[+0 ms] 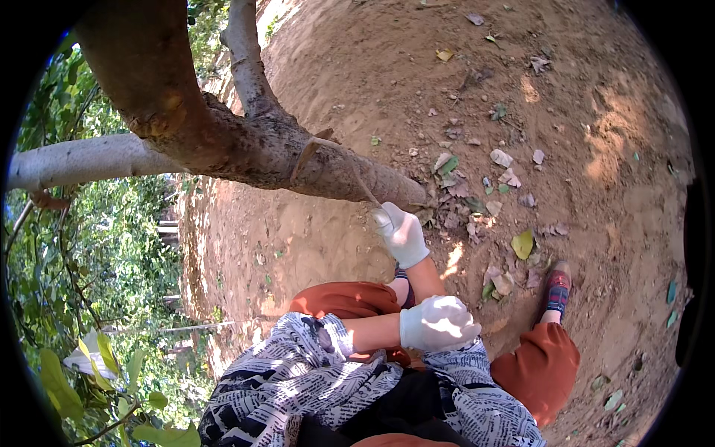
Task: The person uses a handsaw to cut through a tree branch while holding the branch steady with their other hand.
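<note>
A brown cord [363,184] loops round the tree trunk [365,173] below its fork and runs down taut to my right hand [403,235]. My right hand, in a white glove, is closed on the cord's lower end, close beside the trunk. My left hand [439,325], also in a white glove, lies nearer to me and crosses in front of my right forearm. Its fingers are curled into a fist; whatever they may hold is hidden. Part of the cord forms a flat band across the bark, with a short end sticking out.
Thick branches [141,67] spread from the trunk at upper left. Green foliage [112,246] fills the left side. Dry leaves [501,158] lie scattered on brown soil [357,67] around the trunk's foot. My shoe [555,287] rests on the ground at right.
</note>
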{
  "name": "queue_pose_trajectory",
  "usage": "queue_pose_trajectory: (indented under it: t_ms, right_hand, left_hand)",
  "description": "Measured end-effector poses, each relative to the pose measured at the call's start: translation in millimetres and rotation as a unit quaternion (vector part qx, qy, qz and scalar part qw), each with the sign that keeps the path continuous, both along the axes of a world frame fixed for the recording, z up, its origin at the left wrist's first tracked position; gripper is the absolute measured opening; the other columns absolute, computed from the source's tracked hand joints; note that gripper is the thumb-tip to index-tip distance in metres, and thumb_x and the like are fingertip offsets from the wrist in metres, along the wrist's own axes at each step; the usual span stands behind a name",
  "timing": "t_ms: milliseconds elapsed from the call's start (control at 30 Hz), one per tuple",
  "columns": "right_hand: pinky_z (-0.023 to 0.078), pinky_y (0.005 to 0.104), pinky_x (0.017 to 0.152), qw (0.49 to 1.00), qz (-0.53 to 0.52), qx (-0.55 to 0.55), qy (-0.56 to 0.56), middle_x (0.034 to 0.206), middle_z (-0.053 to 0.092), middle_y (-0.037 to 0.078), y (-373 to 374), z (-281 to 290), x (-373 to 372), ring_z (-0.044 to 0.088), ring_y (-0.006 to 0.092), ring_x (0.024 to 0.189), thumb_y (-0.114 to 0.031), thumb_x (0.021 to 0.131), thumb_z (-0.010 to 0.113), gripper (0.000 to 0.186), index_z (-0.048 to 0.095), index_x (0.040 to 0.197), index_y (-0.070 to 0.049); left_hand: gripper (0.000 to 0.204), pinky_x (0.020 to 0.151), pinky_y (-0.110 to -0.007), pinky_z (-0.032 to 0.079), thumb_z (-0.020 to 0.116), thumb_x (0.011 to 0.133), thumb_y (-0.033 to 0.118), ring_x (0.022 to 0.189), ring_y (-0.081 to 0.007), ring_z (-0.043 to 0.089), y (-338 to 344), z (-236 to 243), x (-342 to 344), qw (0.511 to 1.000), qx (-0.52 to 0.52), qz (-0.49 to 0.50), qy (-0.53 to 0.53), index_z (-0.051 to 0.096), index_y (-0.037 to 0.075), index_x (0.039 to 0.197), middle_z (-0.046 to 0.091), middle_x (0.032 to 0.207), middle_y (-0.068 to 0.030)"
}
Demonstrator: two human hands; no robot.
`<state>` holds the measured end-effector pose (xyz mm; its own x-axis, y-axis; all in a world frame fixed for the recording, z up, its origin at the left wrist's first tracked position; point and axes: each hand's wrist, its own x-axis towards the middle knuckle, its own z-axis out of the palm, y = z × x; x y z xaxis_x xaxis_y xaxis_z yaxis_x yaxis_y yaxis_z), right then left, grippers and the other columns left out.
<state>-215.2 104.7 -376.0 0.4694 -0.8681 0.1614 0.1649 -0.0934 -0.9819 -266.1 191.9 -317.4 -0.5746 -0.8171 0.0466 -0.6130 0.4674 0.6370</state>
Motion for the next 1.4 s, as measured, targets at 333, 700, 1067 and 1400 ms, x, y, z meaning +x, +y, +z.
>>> queue_pose_trajectory:
  t_ms: [333, 700, 1067, 1400]
  right_hand:
    - [0.043, 0.0444, 0.055, 1.0, -0.026, -0.016, 0.001, 0.068, 0.056, 0.019, 2, 7, 4, 0.056, 0.0397, 0.068, -0.037, 0.087, 0.054, 0.03, 0.057, 0.087, -0.008]
    - [0.043, 0.0404, 0.052, 0.99, -0.105, -0.09, -0.005, 0.065, 0.056, 0.015, 0, 17, 7, 0.057, 0.035, 0.063, -0.034, 0.085, 0.057, 0.026, 0.055, 0.079, -0.008]
    - [0.043, 0.0399, 0.049, 0.984, -0.135, -0.118, 0.013, 0.063, 0.056, 0.013, -4, 7, 13, 0.057, 0.0336, 0.059, -0.029, 0.083, 0.059, 0.023, 0.052, 0.076, -0.008]
    - [0.044, 0.0395, 0.049, 0.987, -0.123, -0.103, 0.02, 0.065, 0.056, 0.012, 4, -11, 8, 0.058, 0.0308, 0.058, -0.023, 0.078, 0.064, 0.019, 0.052, 0.075, -0.008]
  left_hand:
    - [0.033, 0.045, -0.033, 0.045, 0.066, 0.07, 0.022, 0.06, -0.0203, 0.055, 0, 1, 3, 0.998, -0.025, -0.038, -0.048, 0.059, 0.014, 0.101, 0.051, 0.065, -0.0001]
    - [0.027, 0.044, -0.032, 0.045, 0.063, 0.074, 0.021, 0.059, -0.0196, 0.055, -1, 0, 2, 0.997, -0.046, -0.047, -0.051, 0.059, 0.014, 0.099, 0.052, 0.065, -0.0003]
    - [0.025, 0.044, -0.033, 0.044, 0.065, 0.073, 0.02, 0.053, -0.0215, 0.055, -1, -1, 0, 0.998, -0.056, -0.028, -0.011, 0.059, 0.013, 0.096, 0.051, 0.06, -0.0016]
    - [0.032, 0.045, -0.032, 0.044, 0.065, 0.071, 0.02, 0.061, -0.0196, 0.055, -3, 6, 1, 0.995, -0.068, -0.049, -0.054, 0.059, 0.013, 0.101, 0.051, 0.066, -0.0001]
